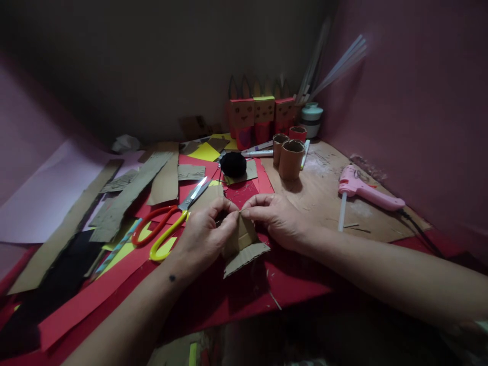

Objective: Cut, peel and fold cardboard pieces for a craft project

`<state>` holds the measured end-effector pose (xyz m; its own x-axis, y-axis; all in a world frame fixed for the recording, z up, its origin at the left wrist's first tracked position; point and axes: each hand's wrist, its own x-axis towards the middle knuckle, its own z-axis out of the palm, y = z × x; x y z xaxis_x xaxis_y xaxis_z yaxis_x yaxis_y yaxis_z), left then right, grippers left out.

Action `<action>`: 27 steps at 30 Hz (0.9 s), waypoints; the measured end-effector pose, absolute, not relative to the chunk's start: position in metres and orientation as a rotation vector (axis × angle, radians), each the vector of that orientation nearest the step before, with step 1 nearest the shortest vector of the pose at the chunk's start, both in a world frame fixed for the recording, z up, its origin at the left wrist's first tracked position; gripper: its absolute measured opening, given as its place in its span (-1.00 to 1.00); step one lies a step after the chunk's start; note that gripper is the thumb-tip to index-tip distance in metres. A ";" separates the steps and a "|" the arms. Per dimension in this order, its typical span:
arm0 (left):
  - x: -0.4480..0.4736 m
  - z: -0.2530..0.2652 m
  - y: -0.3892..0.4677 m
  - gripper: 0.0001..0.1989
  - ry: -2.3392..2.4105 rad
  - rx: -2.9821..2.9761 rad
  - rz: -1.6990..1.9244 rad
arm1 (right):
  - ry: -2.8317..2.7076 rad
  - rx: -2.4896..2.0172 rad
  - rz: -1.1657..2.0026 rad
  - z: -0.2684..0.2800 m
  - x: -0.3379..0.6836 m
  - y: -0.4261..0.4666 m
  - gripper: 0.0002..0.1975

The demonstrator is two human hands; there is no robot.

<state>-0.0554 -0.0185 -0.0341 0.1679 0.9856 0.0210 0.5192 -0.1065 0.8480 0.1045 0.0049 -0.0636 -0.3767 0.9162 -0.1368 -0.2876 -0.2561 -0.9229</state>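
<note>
left hand (pixel 206 235) + right hand (pixel 282 218): fingertips close together, both pinching folded cardboard (pixel 247 233) at its far edge | cardboard: near-centre, red table (pixel 301 269) | two-handed pinch probably steadies fold | scissors (pixel 183 206) left, glue gun (pixel 368 191) right, seemingly parked within reach

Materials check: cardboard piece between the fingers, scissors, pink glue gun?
Cardboard piece: corrugated, matte brown; ridged fluting shows along its lower flap.
Scissors: blades look like polished metal, one reflecting brightly; red and yellow handles likely glossy plastic, or plastic-coated.
Glue gun: smooth, evenly coloured shell, probably moulded plastic; exact type unclear.
</note>
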 end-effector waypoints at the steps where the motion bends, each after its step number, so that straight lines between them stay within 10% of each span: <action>1: -0.055 -0.033 -0.019 -0.76 1.451 1.726 0.813 | -1.083 -0.894 1.766 -0.064 0.105 0.005 -0.88; 27: -0.054 -0.025 -0.015 -0.75 1.414 1.616 0.789 | -1.149 -0.907 1.640 -0.067 0.111 0.013 -0.81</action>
